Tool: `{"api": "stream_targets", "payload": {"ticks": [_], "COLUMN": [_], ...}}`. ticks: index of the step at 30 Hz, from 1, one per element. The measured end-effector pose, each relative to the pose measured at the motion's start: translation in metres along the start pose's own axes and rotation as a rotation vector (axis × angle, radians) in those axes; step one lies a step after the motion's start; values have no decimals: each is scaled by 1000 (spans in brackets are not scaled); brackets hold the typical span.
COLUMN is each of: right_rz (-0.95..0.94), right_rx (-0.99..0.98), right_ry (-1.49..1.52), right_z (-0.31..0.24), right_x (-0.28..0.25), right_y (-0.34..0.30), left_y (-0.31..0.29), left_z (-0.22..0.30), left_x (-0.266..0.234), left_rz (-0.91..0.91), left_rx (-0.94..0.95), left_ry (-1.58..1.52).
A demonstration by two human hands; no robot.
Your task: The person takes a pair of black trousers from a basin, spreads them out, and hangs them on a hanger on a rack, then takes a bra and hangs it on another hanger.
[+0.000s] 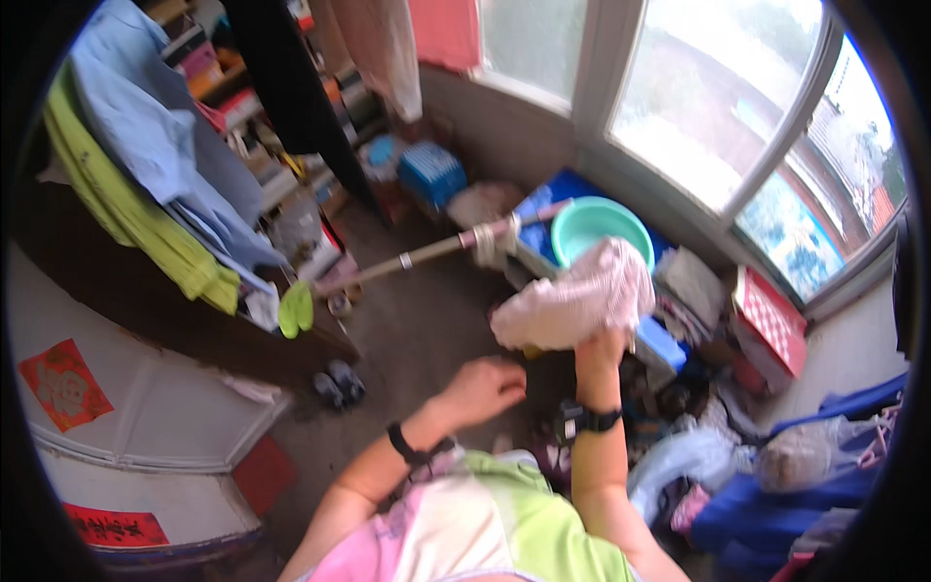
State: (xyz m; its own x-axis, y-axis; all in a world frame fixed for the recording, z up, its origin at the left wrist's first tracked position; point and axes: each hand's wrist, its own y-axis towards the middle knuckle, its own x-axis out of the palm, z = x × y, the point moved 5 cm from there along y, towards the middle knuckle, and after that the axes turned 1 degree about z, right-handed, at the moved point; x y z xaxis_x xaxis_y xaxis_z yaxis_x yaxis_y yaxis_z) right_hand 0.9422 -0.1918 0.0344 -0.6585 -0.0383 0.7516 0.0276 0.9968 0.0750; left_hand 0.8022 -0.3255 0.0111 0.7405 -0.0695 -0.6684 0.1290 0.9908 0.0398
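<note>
My right hand is closed on a pale pink, finely striped cloth, raised in front of me. The bunched cloth covers the lower edge of a mint-green basin. To its left, my left hand is in the air over the floor, fingers loosely bent, with nothing seen in them. Beyond both hands a long pole runs across, with a light cloth strip tied or hung near its right end. Both wrists wear dark bands.
Blue and yellow-green garments hang at the left; bright green slippers are at the pole's left end. Dark shoes stand on the floor. Windows line the right, above a red box, piled bags and a blue cover.
</note>
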Motion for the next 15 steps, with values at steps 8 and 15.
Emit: {"api": "stream_targets", "payload": {"ticks": [8,15], "right_rz": [-351,-422], "right_rx": [445,779], "right_ry": [198,457], "right_z": [23,71], "right_x": [33,-19], "right_y": [-7,1], "left_y": [14,48], "left_z": [-8,-21], "left_x": [-64,-43], "left_rz": [363,147], "left_rx": [58,-144], "left_ry": [-526,-511]}}
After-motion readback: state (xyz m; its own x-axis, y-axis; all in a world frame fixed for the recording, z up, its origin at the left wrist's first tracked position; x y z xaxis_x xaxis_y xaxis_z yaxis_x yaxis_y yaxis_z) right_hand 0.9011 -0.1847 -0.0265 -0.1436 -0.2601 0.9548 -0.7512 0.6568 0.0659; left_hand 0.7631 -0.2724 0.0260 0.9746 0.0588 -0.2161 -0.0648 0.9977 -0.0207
